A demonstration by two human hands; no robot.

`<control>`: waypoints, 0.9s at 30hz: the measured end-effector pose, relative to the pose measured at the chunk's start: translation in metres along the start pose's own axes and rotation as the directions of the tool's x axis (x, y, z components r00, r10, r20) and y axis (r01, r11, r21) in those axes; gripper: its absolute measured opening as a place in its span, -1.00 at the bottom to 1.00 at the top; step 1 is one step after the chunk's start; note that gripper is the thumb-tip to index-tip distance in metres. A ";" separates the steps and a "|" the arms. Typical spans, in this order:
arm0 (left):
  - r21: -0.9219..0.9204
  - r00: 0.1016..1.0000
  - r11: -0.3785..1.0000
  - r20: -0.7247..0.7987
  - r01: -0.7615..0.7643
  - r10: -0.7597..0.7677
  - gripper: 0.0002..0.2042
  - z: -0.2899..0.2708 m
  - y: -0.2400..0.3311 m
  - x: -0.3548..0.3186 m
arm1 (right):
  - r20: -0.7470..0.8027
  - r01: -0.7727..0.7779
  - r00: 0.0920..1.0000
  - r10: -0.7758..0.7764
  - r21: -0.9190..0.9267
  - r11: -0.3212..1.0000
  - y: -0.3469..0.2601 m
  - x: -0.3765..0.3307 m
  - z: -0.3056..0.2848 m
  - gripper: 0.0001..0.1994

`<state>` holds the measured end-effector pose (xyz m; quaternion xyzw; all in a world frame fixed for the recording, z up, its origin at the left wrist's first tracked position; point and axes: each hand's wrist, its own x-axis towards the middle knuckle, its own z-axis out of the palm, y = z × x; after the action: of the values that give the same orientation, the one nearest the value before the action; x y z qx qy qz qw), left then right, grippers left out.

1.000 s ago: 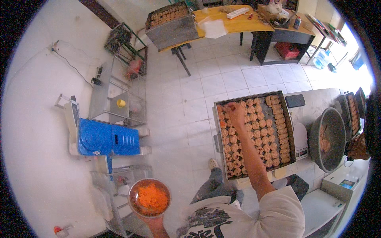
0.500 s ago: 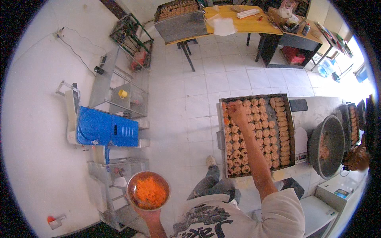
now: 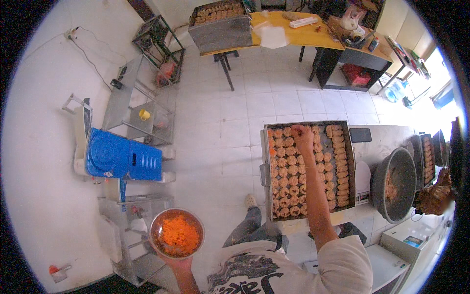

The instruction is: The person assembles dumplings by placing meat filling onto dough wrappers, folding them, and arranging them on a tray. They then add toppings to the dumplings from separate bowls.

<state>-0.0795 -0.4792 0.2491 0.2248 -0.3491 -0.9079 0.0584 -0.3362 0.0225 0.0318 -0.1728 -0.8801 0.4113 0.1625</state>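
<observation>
In my left hand (image 3: 180,263) is a round metal bowl (image 3: 202,223), held from below and at its near side. Finely grated orange carrot (image 3: 180,235) lies in it. My right hand (image 3: 303,137) is over the far rows of a big rectangular metal tray (image 3: 264,161), its fingers pinched together just above the dumplings (image 3: 293,169). Whatever the fingertips hold is too small to make out. Round, open-topped dumplings stand in rows across the tray, with a column of longer pieces (image 3: 339,166) along its right side. Orange bits top a few dumplings at the far left corner.
Right of the tray stand a large grey basin (image 3: 379,183) with some meat filling and another tray of dumplings (image 3: 429,159). A person's hand (image 3: 435,193) is at the right edge. A blue machine (image 3: 122,154) stands left; a yellow table (image 3: 303,36) stands at the back.
My right hand has moved rightward along the far rows, away from the tray's far left corner. The left hand still holds the bowl. The whole view has shifted slightly.
</observation>
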 end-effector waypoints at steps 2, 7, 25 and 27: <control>0.027 1.000 1.000 -0.016 -0.014 0.015 -0.21 0.001 -0.001 0.001 | -0.057 0.011 0.998 -0.014 -0.056 0.998 -0.005 -0.003 0.005 -0.81; 0.076 0.999 0.997 -0.019 -0.031 0.033 -0.21 -0.006 -0.001 0.002 | -0.008 -0.007 1.000 0.006 -0.074 0.997 -0.016 -0.010 0.016 -0.82; -0.018 0.997 1.000 -0.080 -0.011 0.010 -0.29 0.005 -0.001 0.008 | -0.254 0.044 0.963 -0.095 -0.199 0.979 0.013 -0.006 -0.002 -0.82; 0.001 0.994 1.000 -0.105 0.019 -0.018 -0.28 0.011 -0.004 0.011 | -0.245 0.122 0.938 -0.244 -0.427 0.896 0.009 -0.007 -0.002 -0.82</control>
<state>-0.0941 -0.4726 0.2497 0.2753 -0.3442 -0.8951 0.0680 -0.3280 0.0263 0.0244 -0.1770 -0.9246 0.1725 0.2898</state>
